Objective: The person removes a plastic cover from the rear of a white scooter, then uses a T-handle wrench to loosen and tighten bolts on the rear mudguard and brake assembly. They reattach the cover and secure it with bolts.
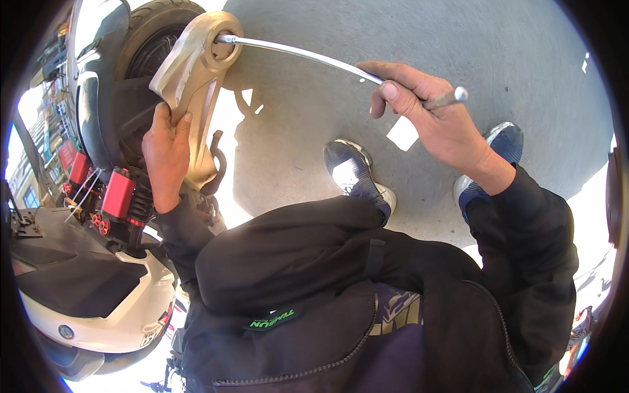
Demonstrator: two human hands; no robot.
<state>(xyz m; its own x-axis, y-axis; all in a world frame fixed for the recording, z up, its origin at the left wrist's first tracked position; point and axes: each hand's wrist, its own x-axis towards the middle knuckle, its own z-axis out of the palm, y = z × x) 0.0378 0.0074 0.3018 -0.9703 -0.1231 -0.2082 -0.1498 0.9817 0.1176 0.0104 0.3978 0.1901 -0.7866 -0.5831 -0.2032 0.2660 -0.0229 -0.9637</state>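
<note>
while your left hand (167,154) grips the gold arm (190,98) by its left edge, your right hand (436,118) wraps the metal bar (308,55), its far tip meeting the arm's round end beyond your left hand.

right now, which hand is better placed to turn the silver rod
Probably the right hand: it grips the silver rod toward the end away from the gold part, which should give leverage. The left hand holds the gold part's side, so it seems better placed for steadying.
</note>
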